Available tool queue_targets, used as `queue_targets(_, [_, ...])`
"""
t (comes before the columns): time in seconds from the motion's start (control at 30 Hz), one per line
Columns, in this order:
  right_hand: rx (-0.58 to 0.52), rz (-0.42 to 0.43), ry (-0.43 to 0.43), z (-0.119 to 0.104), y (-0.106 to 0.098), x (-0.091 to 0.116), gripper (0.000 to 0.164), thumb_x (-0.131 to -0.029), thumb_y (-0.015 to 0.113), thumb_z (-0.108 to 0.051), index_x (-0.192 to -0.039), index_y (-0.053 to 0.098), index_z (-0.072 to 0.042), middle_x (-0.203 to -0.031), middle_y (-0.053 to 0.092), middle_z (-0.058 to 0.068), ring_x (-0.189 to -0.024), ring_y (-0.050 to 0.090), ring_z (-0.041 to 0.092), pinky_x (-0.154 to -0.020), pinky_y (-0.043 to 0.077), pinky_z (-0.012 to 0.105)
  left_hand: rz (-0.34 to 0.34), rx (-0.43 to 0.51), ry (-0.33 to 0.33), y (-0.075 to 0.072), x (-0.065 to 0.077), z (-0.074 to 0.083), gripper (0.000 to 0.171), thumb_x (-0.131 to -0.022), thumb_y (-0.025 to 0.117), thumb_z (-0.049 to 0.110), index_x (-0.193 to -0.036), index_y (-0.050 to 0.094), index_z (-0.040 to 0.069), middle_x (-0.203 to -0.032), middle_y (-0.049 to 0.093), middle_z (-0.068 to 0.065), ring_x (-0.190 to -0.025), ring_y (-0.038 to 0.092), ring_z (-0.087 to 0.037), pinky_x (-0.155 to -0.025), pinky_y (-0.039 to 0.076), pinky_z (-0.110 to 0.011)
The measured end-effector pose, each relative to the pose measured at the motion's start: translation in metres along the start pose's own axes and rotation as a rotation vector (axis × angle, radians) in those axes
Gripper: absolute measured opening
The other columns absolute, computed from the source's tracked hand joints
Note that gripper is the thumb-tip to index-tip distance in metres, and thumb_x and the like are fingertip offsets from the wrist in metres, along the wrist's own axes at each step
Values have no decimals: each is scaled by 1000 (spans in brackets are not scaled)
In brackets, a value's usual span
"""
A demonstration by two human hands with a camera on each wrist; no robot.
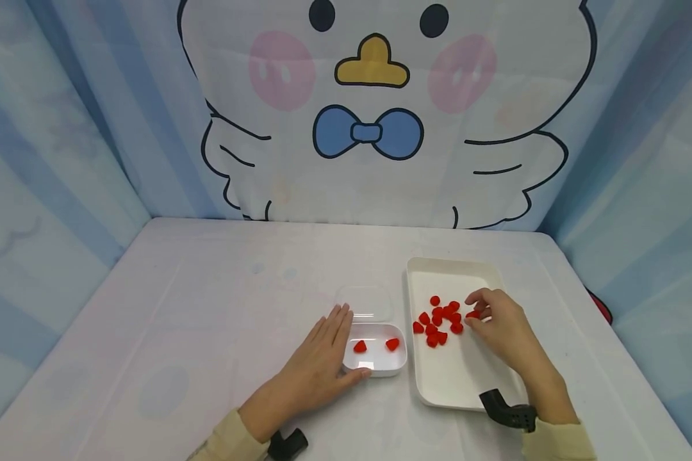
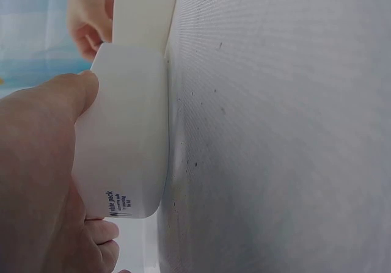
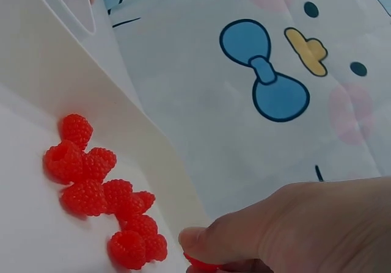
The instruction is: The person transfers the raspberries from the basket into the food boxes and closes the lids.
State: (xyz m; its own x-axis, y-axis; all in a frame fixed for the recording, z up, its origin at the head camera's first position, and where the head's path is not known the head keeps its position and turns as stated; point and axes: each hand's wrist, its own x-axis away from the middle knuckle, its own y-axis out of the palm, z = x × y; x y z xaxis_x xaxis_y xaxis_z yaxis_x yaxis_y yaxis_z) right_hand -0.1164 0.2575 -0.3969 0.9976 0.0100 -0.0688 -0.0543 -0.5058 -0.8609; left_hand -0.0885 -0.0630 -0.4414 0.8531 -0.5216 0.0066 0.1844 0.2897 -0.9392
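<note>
The right hand (image 1: pixel 504 330) pinches one red, bumpy raspberry (image 1: pixel 473 314) between thumb and fingers, over a cream rectangular tray (image 1: pixel 469 387) that holds more raspberries. The left hand (image 1: pixel 317 365), fingers straight and thumb spread, touches a white rounded plastic container (image 1: pixel 377 334) with two raspberries inside. Its printed label (image 2: pixel 120 204) seems to read "white pack"; smaller lines are too blurred.

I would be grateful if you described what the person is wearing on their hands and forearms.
The left hand and right hand wear no gloves. The left sleeve and right sleeve are pale yellow. A black device shows at each wrist, left and right; no cables are visible.
</note>
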Motion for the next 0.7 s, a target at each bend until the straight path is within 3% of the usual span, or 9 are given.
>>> queue_targets(0.3, [-39,138,-65,-3,2,2,30,-86,71,0,-115,61,-1,-108,64,19,-96,63,33,-85,58,51,-8,1,-2,0,-1,0,99,-93,46,69,-159,11,4,-168,12,-10,-156,7,-24,-125,18,-46])
queue_targets(0.7, [-73,202,-132,-8,7,1,38,-85,68,6,-121,59,-3,-111,68,18,-99,65,32,-86,58,52,4,-4,8,2,1,-1,98,-93,44,70,-159,12,4,-168,12,-10,-156,8,-24,-125,18,-46])
